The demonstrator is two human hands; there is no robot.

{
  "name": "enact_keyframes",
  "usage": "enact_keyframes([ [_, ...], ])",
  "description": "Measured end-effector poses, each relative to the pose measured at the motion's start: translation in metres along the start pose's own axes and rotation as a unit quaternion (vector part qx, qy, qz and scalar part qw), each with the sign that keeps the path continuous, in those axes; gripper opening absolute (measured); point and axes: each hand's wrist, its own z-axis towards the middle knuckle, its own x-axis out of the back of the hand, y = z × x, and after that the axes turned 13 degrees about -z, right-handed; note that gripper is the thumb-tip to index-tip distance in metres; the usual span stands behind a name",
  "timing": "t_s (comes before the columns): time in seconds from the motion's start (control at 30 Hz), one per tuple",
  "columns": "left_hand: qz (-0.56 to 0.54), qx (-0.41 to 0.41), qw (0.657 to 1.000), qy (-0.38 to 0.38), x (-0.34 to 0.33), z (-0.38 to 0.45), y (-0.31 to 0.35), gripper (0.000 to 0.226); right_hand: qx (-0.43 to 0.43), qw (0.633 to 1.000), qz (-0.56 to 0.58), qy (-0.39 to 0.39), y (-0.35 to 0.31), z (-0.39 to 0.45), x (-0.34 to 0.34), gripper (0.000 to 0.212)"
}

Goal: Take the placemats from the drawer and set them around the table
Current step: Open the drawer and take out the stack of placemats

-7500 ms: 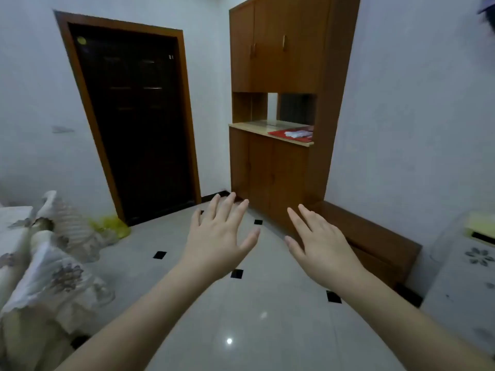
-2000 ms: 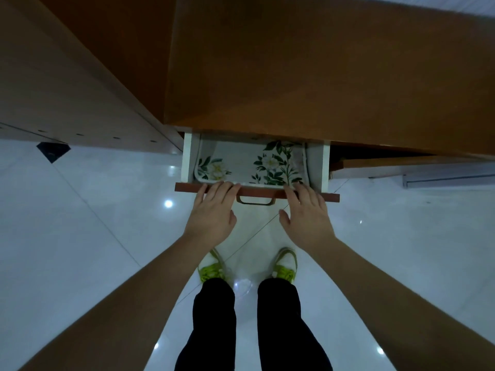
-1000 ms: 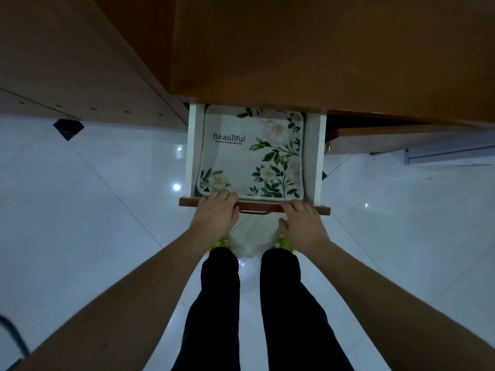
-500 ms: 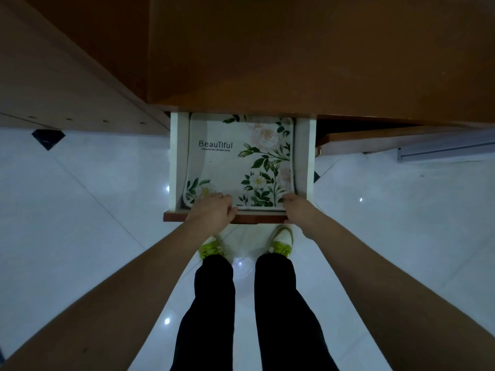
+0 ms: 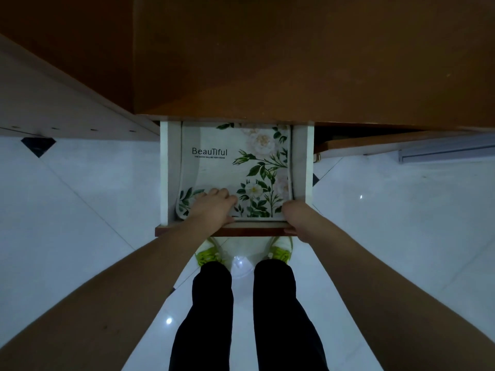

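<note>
Left hand (image 5: 214,206) rests curled on the floral placemat (image 5: 235,167) in the open drawer (image 5: 164,172); right hand (image 5: 298,216) grips its near right corner, hands apart

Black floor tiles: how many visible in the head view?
2. One black diamond tile lies left of the drawer, near the cabinet base; another peeks out just right of it. More may be hidden under the furniture.

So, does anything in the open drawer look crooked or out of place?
Slightly. The placemat seems too wide for the drawer: its left and right edges curl up against the side walls instead of lying flat.
</note>
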Motion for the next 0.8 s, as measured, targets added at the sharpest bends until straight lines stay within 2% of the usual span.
enact_keyframes([
  [0.1, 0.069, -0.053, 0.996, -0.006, 0.000, 0.002, 0.001, 0.049, 0.005, 0.999, 0.046, 0.016, -0.001, -0.004, -0.001, 0.018],
  [0.17, 0.089, -0.080, 0.993, -0.010, 0.000, 0.005, 0.003, 0.049, 0.012, 0.997, 0.062, 0.033, -0.001, 0.001, 0.001, 0.028],
  [0.23, 0.075, -0.087, 0.993, -0.015, 0.000, 0.005, 0.003, 0.056, 0.020, 0.991, 0.118, 0.057, -0.004, 0.002, 0.001, 0.025],
  [0.3, 0.047, -0.092, 0.995, -0.011, 0.001, 0.004, 0.001, 0.064, 0.023, 0.980, 0.187, 0.066, -0.012, 0.002, 0.000, 0.030],
  [0.4, 0.042, -0.109, 0.993, -0.002, -0.001, 0.001, -0.003, 0.072, 0.028, 0.969, 0.235, 0.068, -0.023, -0.001, 0.000, 0.030],
  [0.5, 0.047, -0.145, 0.988, 0.034, -0.001, -0.008, -0.009, 0.080, 0.057, 0.957, 0.280, 0.054, -0.031, -0.007, 0.004, 0.033],
  [0.63, 0.047, -0.213, 0.967, 0.133, -0.005, -0.018, -0.012, 0.087, 0.091, 0.935, 0.341, 0.029, -0.041, -0.010, 0.009, 0.036],
  [0.7, 0.066, -0.197, 0.970, 0.127, -0.008, -0.017, -0.012, 0.090, 0.117, 0.935, 0.335, 0.022, -0.045, -0.011, 0.011, 0.038],
  [0.8, 0.080, -0.148, 0.983, 0.074, -0.007, -0.012, -0.012, 0.087, 0.153, 0.943, 0.294, 0.018, -0.048, -0.014, 0.012, 0.042],
])
